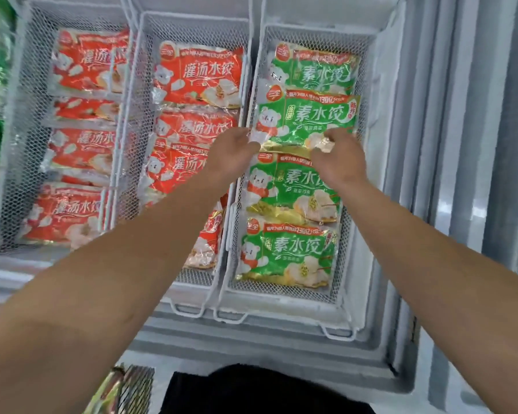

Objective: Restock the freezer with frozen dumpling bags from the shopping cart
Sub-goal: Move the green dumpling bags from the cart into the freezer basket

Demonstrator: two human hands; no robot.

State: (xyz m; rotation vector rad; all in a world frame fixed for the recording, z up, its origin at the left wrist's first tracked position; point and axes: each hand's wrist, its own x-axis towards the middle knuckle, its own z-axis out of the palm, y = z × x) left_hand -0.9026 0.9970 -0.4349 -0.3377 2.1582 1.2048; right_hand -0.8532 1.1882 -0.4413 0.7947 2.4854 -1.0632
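While both hands grip a green dumpling bag (307,118), frosted freezer baskets (356,264) surround it.

Both hands grip the near edge of a green dumpling bag (307,116) — left hand (232,155) at its left corner, right hand (338,159) at its right — over the right wire basket (346,258), which holds three more green bags; the two baskets to its left hold red bags (198,74)
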